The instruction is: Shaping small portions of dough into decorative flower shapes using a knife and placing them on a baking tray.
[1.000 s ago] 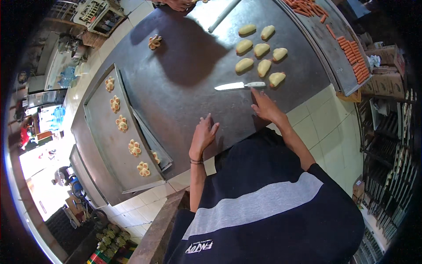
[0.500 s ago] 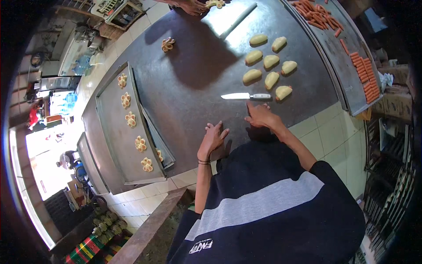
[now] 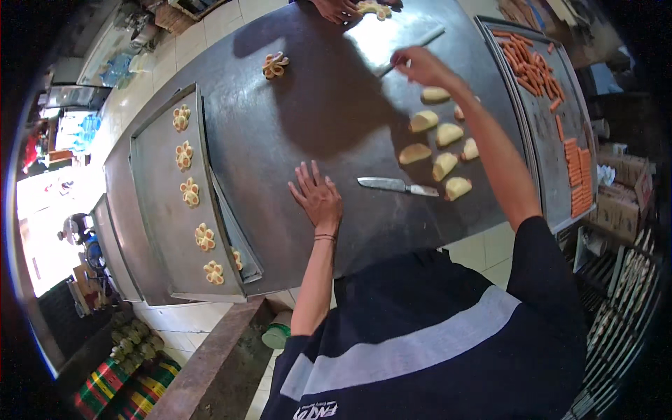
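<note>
My left hand (image 3: 319, 200) lies flat on the dark metal table (image 3: 273, 231), fingers spread, holding nothing. My right hand (image 3: 423, 68) is stretched far forward, over or against a long pale rod (image 3: 432, 35). Its fingers are blurred and partly bent, so I cannot tell whether they grip the rod. Below that forearm lie several dough-wrapped sausages (image 3: 415, 154), some hidden by the arm. A knife (image 3: 381, 183) with a light handle rests between them and my left hand. One flower-shaped dough piece (image 3: 275, 65) sits farther off on the table.
A metal tray (image 3: 155, 231) with flower-shaped dough pieces (image 3: 190, 191) stands on the left. On the right, another tray (image 3: 553, 161) bears many sausages (image 3: 535, 66). At the far edge, another person's hand (image 3: 337, 8) is beside a shaped dough piece (image 3: 374, 10).
My right hand has gone from beside the knife handle forward to the rod. My left hand has moved forward and now lies flat on the table. The whole view has shifted.
</note>
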The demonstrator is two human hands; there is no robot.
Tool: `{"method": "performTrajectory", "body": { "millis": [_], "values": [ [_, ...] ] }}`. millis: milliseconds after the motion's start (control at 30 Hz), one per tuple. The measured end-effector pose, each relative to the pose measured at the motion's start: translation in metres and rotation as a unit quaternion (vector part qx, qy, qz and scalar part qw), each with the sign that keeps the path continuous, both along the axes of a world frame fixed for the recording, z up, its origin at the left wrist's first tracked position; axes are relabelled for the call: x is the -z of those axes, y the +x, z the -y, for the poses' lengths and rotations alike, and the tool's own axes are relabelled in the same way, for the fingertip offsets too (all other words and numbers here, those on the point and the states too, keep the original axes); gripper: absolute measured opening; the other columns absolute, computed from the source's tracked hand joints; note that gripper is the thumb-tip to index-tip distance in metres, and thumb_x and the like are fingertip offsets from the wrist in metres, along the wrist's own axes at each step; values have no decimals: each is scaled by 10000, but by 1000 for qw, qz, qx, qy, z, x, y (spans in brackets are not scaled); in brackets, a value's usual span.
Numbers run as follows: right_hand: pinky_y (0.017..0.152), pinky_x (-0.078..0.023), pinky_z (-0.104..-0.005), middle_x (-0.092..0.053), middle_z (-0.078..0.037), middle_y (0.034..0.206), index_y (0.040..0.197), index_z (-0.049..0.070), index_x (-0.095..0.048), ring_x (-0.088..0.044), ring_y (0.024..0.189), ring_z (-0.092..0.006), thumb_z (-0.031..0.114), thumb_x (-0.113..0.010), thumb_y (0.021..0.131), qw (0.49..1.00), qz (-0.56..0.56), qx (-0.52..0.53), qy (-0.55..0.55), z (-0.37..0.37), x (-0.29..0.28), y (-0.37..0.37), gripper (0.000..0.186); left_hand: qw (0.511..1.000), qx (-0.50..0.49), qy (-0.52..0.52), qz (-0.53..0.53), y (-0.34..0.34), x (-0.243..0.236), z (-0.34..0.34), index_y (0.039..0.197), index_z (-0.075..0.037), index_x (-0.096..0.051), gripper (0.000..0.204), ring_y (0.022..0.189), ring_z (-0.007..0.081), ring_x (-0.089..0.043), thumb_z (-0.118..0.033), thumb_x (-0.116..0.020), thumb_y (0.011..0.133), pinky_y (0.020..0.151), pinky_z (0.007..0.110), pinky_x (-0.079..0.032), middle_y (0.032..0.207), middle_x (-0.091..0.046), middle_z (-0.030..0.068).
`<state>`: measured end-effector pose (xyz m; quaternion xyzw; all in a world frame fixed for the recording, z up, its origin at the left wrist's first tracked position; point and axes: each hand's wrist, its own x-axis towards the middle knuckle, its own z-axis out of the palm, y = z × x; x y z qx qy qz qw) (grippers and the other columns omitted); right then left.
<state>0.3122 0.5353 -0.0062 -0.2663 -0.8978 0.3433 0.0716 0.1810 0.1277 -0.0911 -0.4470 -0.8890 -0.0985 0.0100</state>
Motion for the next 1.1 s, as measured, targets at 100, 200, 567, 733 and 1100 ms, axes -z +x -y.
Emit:
{"method": "performTrajectory", "body": {
  "millis": [100, 200, 567, 733, 1100],
  "values": [
    [687, -592, -349, -752, -77, 1002, 1178, 58, -700, -725, 852, -193, 104, -692, 947, 995, 14, 38, 89, -109, 33, -86, 236, 999, -17, -23, 22, -20, 8, -1, 1617, -148, -377, 567, 1591, 307, -245, -279, -464, 1072, 1301, 574, -117, 1686, -325, 129],
    [774, -552, -426, -740, -123, 948, 1038, 90, -746, -687, 873, -282, 189, -740, 846, 988, -34, 15, 149, -230, 77, -117, 216, 999, -10, -34, 34, -23, 22, -20, 1625, -156, -367, 584, 1590, 308, -249, -280, -465, 1064, 1301, 584, -117, 1688, -325, 122],
    [664, -586, -417, -768, -140, 884, 1063, 18, -744, -727, 777, -279, 218, -871, 755, 963, 204, 41, 169, -287, 185, -225, 389, 995, -31, -79, 56, -67, 41, -8, 1601, -145, -422, 598, 1588, 310, -261, -240, -507, 1017, 1291, 609, -153, 1687, -341, 121],
    [602, -494, -456, -586, -135, 680, 865, -6, -590, -612, 647, -307, -22, -674, 787, 981, -77, 131, 125, -311, 129, -187, 116, 997, -23, -57, 47, -46, 50, -37, 1624, -165, -388, 630, 1590, 309, -256, -288, -497, 1016, 1290, 611, -161, 1696, -317, 115],
    [789, -579, -458, -770, -96, 932, 1049, 143, -757, -743, 907, -352, 250, -743, 907, 947, 8, 187, 262, -180, 129, -137, 178, 998, -18, -34, 58, -49, 38, -36, 1618, -152, -386, 635, 1586, 308, -267, -241, -525, 1005, 1292, 600, -142, 1692, -331, 117]
  ]
}}
